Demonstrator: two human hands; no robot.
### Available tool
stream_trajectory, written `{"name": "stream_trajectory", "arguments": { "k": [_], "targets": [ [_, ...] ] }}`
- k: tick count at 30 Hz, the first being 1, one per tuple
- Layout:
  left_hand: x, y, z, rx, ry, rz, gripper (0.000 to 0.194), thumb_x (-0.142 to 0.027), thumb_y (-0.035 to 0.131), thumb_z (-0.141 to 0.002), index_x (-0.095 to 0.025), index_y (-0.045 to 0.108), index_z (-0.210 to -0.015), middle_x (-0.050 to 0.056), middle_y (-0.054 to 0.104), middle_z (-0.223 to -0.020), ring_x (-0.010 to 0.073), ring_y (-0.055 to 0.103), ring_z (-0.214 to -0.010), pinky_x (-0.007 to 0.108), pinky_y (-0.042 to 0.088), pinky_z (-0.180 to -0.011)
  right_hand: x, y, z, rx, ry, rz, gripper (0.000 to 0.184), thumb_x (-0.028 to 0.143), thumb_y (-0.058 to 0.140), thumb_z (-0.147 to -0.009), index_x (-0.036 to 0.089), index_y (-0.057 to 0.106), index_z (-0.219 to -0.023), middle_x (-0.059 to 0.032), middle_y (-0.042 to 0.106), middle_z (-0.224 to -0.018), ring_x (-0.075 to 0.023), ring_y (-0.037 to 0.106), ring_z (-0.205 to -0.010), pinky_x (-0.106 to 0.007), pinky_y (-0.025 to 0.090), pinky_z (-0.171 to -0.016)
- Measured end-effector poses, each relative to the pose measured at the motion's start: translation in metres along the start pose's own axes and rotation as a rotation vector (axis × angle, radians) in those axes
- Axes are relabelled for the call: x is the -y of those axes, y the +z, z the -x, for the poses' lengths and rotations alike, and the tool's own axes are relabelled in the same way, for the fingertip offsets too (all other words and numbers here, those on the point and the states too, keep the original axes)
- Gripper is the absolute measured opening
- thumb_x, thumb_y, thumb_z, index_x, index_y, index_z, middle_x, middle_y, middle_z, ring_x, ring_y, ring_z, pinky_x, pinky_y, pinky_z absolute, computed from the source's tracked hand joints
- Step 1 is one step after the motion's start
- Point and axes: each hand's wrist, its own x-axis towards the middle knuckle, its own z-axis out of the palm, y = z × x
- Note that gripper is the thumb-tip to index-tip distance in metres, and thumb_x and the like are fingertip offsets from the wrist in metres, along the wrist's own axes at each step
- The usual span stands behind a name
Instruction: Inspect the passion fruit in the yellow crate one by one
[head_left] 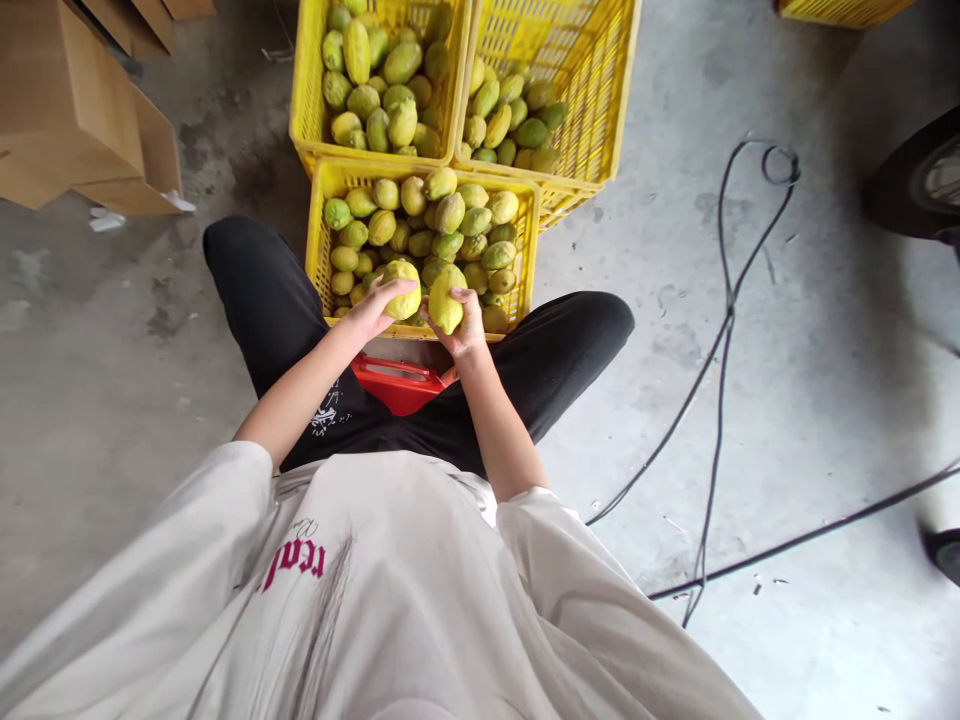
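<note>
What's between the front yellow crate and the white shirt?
In the head view, a red plastic piece and black trousers, with both forearms stretching across above.

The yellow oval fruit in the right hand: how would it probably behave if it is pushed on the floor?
The yellow oval fruit would likely roll, given its rounded sides, but perhaps unevenly, being longer than wide. It is probably firm, since no clear dent shows where the right hand grips it.

Held fruits (447,308) yellow. Piled fruits (450,213) mottled yellow-green, some streaked. Crates (592,90) yellow, slotted lattice. Shirt (435,600) off-white, magenta lettering (306,558). Trousers (570,345) black, white print (324,415). Stool (405,390) red. Boxes (67,100) brown. Cables (730,315) black. Floor (637,260) grey, dark blotches.
</note>
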Motion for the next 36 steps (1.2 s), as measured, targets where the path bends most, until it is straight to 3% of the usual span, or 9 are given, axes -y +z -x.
{"name": "stream_trajectory", "arguments": {
  "k": [5,7,10,16,21,26,29,31,36],
  "targets": [
    [-0.007,0.013,0.007,-0.057,-0.025,0.147,0.027,-0.003,0.079,-0.093,-0.022,0.060,-0.090,-0.005,0.065,-0.078,0.0117,0.073,-0.074,0.022,0.057,-0.070,-0.014,-0.002,-0.003,0.028,-0.047,0.108,0.040,0.036,0.087,-0.079,0.032,0.059,-0.107,0.0017,0.077,-0.103,-0.0286,0.079,-0.116,-0.039,0.074,-0.097],
    [-0.010,0.017,0.009,-0.082,-0.027,0.182,0.031,0.003,0.074,-0.096,-0.022,0.058,-0.088,-0.007,0.063,-0.073,0.0079,0.067,-0.066,0.018,0.051,-0.063,-0.017,-0.003,-0.003,0.032,-0.070,0.134,0.044,0.038,0.093,-0.075,0.032,0.064,-0.108,0.0019,0.077,-0.102,-0.0298,0.078,-0.120,-0.038,0.075,-0.094],
    [-0.012,0.022,0.009,-0.120,-0.042,0.207,0.030,0.002,0.076,-0.100,-0.023,0.060,-0.092,-0.007,0.068,-0.075,0.0097,0.073,-0.071,0.018,0.055,-0.065,-0.015,0.000,-0.003,-0.002,-0.098,0.110,0.037,0.045,0.092,-0.083,0.031,0.069,-0.109,0.0004,0.079,-0.105,-0.0295,0.078,-0.126,-0.038,0.074,-0.096],
    [-0.009,0.021,0.001,-0.134,-0.085,0.355,0.013,-0.019,0.067,-0.113,-0.020,0.071,-0.101,0.003,0.075,-0.086,0.0285,0.087,-0.111,0.034,0.073,-0.092,0.001,0.007,-0.003,-0.121,-0.013,-0.051,0.029,0.058,0.065,-0.107,0.029,0.070,-0.105,-0.0015,0.074,-0.089,-0.0322,0.082,-0.118,-0.043,0.077,-0.088],
    [-0.009,0.021,0.000,-0.079,-0.092,0.366,0.023,-0.018,0.060,-0.119,-0.020,0.072,-0.099,0.002,0.077,-0.089,0.0213,0.088,-0.113,0.025,0.071,-0.096,0.007,0.013,0.000,-0.165,0.071,-0.086,0.027,0.050,0.057,-0.112,0.029,0.065,-0.097,0.0000,0.071,-0.081,-0.0288,0.082,-0.104,-0.041,0.077,-0.085],
    [0.002,0.016,-0.004,-0.079,-0.108,0.270,0.021,-0.026,0.067,-0.118,-0.019,0.074,-0.098,0.005,0.080,-0.093,0.0249,0.088,-0.108,0.029,0.073,-0.090,0.004,0.021,0.008,-0.177,0.098,-0.049,0.035,0.043,0.043,-0.120,0.027,0.065,-0.098,0.0013,0.066,-0.075,-0.0234,0.076,-0.093,-0.038,0.075,-0.085],
    [0.011,0.010,-0.010,-0.074,-0.084,0.230,0.005,-0.024,0.079,-0.108,-0.019,0.078,-0.107,0.005,0.081,-0.095,0.0290,0.088,-0.114,0.033,0.074,-0.096,0.001,0.021,0.008,-0.187,0.085,-0.017,0.032,0.043,0.048,-0.119,0.028,0.062,-0.094,0.0010,0.064,-0.073,-0.0243,0.077,-0.094,-0.039,0.076,-0.082],
    [0.015,0.007,-0.012,-0.055,-0.075,0.200,0.008,-0.025,0.078,-0.108,-0.019,0.078,-0.112,0.005,0.081,-0.098,0.0295,0.089,-0.118,0.034,0.074,-0.097,0.000,0.019,0.005,-0.180,0.050,0.014,0.027,0.046,0.059,-0.114,0.029,0.061,-0.093,0.0008,0.066,-0.075,-0.0257,0.079,-0.097,-0.039,0.077,-0.080],
    [0.011,0.008,-0.009,-0.046,-0.072,0.155,0.008,-0.019,0.073,-0.109,-0.019,0.073,-0.102,0.003,0.079,-0.093,0.0225,0.087,-0.109,0.026,0.069,-0.092,-0.006,0.011,-0.003,-0.189,-0.049,0.073,0.023,0.047,0.076,-0.100,0.029,0.063,-0.094,0.0005,0.071,-0.084,-0.0271,0.081,-0.102,-0.039,0.077,-0.075]
  ]
}}
